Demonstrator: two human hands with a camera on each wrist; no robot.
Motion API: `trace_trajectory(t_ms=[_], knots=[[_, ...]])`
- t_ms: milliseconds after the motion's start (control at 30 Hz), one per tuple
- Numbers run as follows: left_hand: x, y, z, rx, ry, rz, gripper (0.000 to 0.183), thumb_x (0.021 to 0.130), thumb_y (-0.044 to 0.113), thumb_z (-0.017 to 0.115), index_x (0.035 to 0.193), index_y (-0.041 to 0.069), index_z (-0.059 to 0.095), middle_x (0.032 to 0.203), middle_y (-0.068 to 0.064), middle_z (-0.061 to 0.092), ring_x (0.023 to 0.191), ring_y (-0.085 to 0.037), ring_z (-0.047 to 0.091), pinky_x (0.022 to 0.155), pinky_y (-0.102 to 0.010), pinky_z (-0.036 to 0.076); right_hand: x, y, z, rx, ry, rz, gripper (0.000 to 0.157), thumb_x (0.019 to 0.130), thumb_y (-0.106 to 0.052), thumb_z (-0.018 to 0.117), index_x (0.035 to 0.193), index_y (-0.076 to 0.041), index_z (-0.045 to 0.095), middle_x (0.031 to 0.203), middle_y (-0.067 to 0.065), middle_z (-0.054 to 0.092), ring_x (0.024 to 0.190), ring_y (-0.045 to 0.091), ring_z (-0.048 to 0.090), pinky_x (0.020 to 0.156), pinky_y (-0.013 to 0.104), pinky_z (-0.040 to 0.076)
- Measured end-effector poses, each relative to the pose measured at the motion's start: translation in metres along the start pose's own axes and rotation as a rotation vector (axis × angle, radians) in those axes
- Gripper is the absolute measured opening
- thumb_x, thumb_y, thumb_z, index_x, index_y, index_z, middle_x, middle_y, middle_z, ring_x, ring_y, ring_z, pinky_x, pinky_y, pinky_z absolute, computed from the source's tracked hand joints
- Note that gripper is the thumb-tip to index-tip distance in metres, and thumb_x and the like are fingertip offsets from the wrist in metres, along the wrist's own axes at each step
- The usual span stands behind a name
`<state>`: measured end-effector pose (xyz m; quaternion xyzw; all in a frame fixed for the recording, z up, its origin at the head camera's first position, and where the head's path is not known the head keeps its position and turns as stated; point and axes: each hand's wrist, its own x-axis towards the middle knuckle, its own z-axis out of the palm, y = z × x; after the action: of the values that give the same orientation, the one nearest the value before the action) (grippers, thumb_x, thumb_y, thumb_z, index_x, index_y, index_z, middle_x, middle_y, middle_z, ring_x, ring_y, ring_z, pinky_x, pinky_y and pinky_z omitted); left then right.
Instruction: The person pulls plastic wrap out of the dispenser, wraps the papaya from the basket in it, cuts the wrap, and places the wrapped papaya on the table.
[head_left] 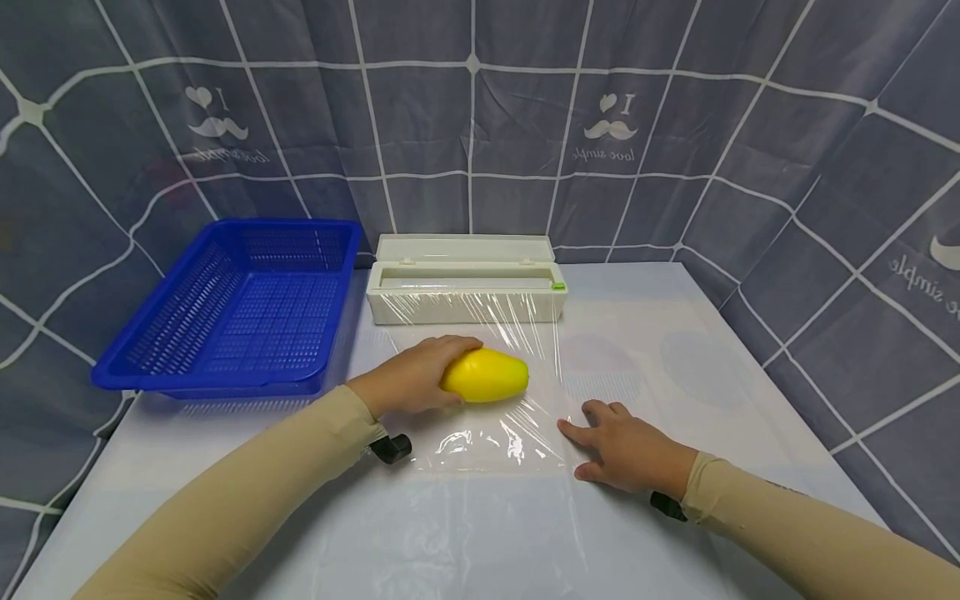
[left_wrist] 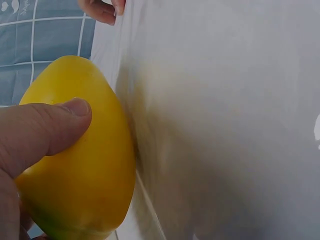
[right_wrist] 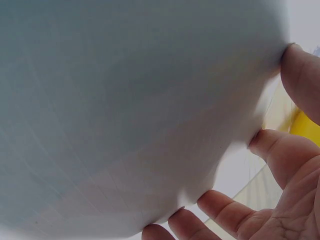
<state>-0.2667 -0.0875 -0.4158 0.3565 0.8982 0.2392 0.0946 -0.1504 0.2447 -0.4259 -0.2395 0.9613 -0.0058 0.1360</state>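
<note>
White tabletop [head_left: 480,542] | grey gridded curtain [head_left: 420,117] behind | left fingers [head_left: 460,342] grip yellow fruit [head_left: 489,376]

The left hand [head_left: 416,372] grips a yellow fruit [head_left: 489,375] over clear film [head_left: 491,446].

Soft even light, streaky glare on clear film [head_left: 487,437], faint shadows on white tabletop [head_left: 517,542], wide-angle bowing, dimmer wrist views
</note>
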Motion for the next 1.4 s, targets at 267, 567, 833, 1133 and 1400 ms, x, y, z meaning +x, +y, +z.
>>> trace_trajectory(t_ms=[267,567,833,1133,1400], knots=[[-0.0006,-0.0005,0.0025,-0.003,-0.014,-0.034,0.088,0.089,0.024,0.086,0.162,0.016,0.038,0.161,-0.006,0.050,0.143,-0.031,0.051,0.125,-0.051,0.038,-0.0013,-0.0016,-0.0022,0.016,0.003,0.000,0.069,0.094,-0.042,0.078,0.155,-0.021,0.054,0.146,0.026,0.051,0.121,0.043,0.056,0.098,0.052,0.058],[0.0000,-0.0046,0.0051,0.022,-0.013,-0.015,0.088,0.090,0.030,0.084,0.163,0.017,0.037,0.165,-0.006,0.045,0.148,-0.032,0.047,0.126,-0.051,0.035,-0.0027,-0.0021,-0.0036,0.008,0.002,-0.008,0.069,0.094,-0.043,0.078,0.155,-0.021,0.054,0.145,0.026,0.051,0.119,0.043,0.056,0.099,0.052,0.058],[-0.0045,-0.0020,0.0034,0.027,-0.011,-0.009,0.088,0.090,0.028,0.084,0.163,0.015,0.037,0.162,-0.008,0.047,0.147,-0.032,0.048,0.126,-0.052,0.036,-0.0022,-0.0007,-0.0015,-0.004,0.003,-0.012,0.069,0.095,-0.043,0.077,0.156,-0.022,0.053,0.146,0.026,0.051,0.120,0.043,0.057,0.098,0.052,0.058],[-0.0056,-0.0023,0.0032,0.042,0.022,-0.022,0.086,0.089,0.030,0.085,0.161,0.016,0.040,0.159,-0.007,0.051,0.143,-0.030,0.052,0.124,-0.051,0.039,-0.0020,-0.0004,-0.0008,0.001,0.000,-0.008,0.070,0.095,-0.044,0.077,0.156,-0.022,0.053,0.146,0.026,0.050,0.121,0.044,0.056,0.099,0.053,0.058],[-0.0050,-0.0037,0.0038,0.031,0.017,-0.049,0.088,0.089,0.031,0.085,0.162,0.015,0.038,0.158,-0.009,0.052,0.142,-0.032,0.053,0.124,-0.052,0.039,-0.0022,-0.0002,-0.0004,-0.001,0.005,-0.008,0.069,0.094,-0.044,0.077,0.156,-0.022,0.053,0.146,0.026,0.051,0.121,0.044,0.057,0.099,0.053,0.058]])
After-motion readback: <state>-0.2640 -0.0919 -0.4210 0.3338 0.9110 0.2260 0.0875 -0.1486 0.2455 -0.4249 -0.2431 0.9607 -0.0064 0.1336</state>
